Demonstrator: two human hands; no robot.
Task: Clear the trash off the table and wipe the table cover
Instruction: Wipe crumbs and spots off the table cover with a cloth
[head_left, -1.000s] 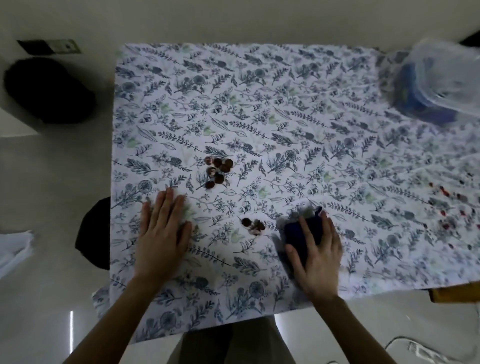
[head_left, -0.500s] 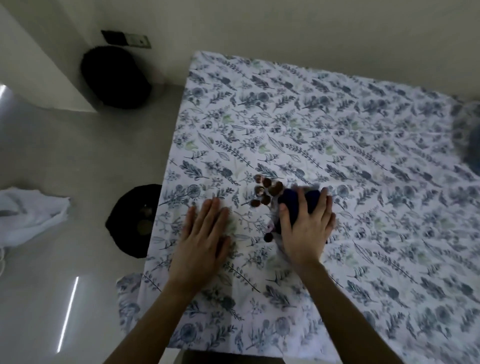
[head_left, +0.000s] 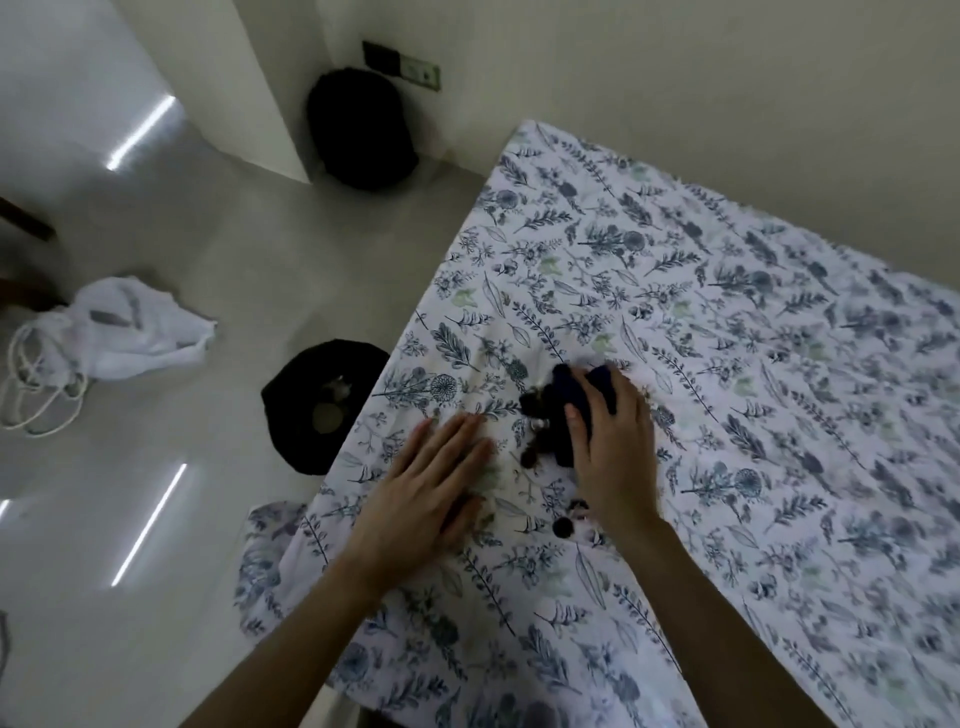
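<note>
A white table cover (head_left: 701, 364) printed with blue leaves lies over the table. My right hand (head_left: 613, 457) presses a dark blue cloth (head_left: 571, 400) flat on it with straight fingers. Several small brown bits of trash (head_left: 535, 431) lie bunched against the cloth's left side, and a few more bits (head_left: 566, 525) sit just below my right wrist. My left hand (head_left: 431, 493) rests flat on the cover with fingers spread, left of the trash and close to the table's left edge.
A black bin (head_left: 317, 405) with some scraps inside stands on the floor right beside the table's left edge. A taller black bin (head_left: 358, 130) is by the wall. A white bag (head_left: 130, 332) with cords lies on the floor at the left.
My right hand has slid the cloth leftward, gathering the trash bits into one bunch close to my left hand. The view has swung left, bringing the floor and bins into sight.
</note>
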